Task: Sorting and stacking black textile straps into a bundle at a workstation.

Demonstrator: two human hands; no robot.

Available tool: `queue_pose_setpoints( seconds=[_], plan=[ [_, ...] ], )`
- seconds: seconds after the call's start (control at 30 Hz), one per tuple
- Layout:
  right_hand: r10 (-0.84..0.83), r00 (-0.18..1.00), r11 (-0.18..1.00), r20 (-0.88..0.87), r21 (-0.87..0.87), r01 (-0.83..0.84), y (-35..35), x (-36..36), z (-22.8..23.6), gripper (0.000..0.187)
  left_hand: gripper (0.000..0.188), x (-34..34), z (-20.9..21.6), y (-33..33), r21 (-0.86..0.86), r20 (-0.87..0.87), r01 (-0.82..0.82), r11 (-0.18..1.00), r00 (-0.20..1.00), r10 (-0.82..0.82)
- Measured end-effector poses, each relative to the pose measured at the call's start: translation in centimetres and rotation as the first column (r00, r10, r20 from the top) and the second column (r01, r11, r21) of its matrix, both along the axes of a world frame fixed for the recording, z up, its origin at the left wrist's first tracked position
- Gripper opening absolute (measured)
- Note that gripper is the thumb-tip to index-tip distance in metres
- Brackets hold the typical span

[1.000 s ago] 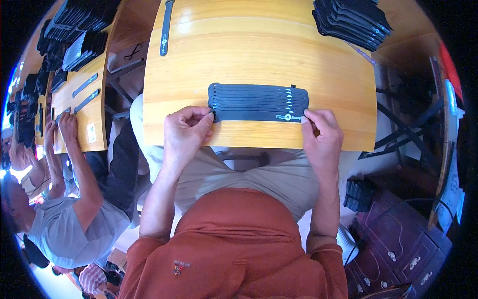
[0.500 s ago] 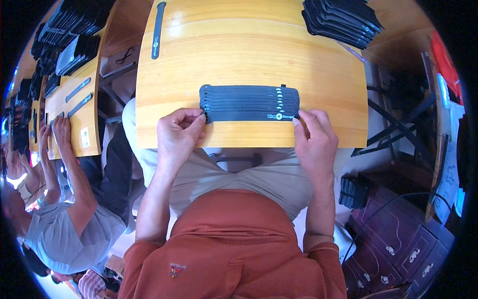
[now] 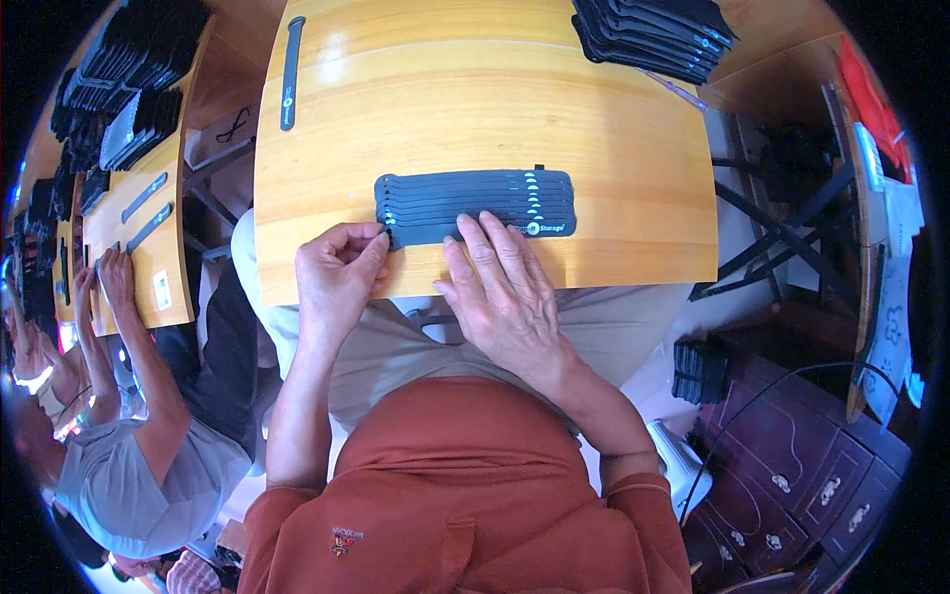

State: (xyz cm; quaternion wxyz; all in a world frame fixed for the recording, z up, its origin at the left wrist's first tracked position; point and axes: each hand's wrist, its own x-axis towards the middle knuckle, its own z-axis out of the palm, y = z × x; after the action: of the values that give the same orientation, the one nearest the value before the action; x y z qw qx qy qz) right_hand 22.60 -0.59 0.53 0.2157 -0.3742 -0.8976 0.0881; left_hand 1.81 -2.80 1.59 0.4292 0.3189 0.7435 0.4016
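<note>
- Several dark blue-grey fabric straps with rounded ends and pale printed marks [image 3: 460,201], fanned in a tight overlapping row at 6 o'clock on the glossy yellow wooden tabletop [image 3: 475,109], lengths running from 9 toward 3 o'clock.
- Bare left hand [image 3: 341,267] at 8 o'clock of the row, thumb and forefinger pinched together at its near corner, remaining fingers curled; number of layers in that pinch hidden by the fingertips.
- Bare right hand [image 3: 502,287] at 6 o'clock of the row, open, back upward, fingers extended toward 11 o'clock and laid over the nearest strap, thumb apart from the row.
- Small square black tab [image 3: 539,167] jutting past the row's far edge, at 2 o'clock of its middle.
- Single long dark grey strap [image 3: 291,74] alone at 10 o'clock on the tabletop, well apart from the row.
- Thick pile of black fabric straps [image 3: 653,38] at 2 o'clock, with a thin lilac rod [image 3: 683,94] just beside its near side.
- Second yellow wooden table [image 3: 176,238] at 9 o'clock, bearing tall dark stacks [image 3: 139,45] and two loose grey straps [image 3: 149,227].
- Co-worker in a pale grey short-sleeved shirt [image 3: 148,485] between 7 and 8 o'clock, hands at that second table.
- Dark red drawer cabinet [image 3: 792,465] between 4 and 5 o'clock.
</note>
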Motion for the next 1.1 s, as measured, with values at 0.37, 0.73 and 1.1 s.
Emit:
queue_pose_setpoints(
  seconds=[0.37,0.73,1.1],
  plan=[
    [-0.028,0.999,1.000,0.033,-0.008,0.028,0.1,0.2,-0.7,0.043,0.016,-0.3,-0.6,-0.3,0.009,-0.007,0.005,1.000,1.000,-0.004],
    [-0.054,0.997,0.998,0.054,-0.011,0.055,-0.1,0.1,-0.6,0.043,0.015,-0.2,-0.5,-0.4,0.032,-0.067,0.048,0.998,0.997,-0.046],
    [0.090,0.993,0.996,0.074,-0.027,-0.088,-0.5,-3.4,0.0,0.052,0.014,-0.1,-0.9,-0.4,0.083,-0.061,0.018,0.996,0.998,-0.013]
  ],
)
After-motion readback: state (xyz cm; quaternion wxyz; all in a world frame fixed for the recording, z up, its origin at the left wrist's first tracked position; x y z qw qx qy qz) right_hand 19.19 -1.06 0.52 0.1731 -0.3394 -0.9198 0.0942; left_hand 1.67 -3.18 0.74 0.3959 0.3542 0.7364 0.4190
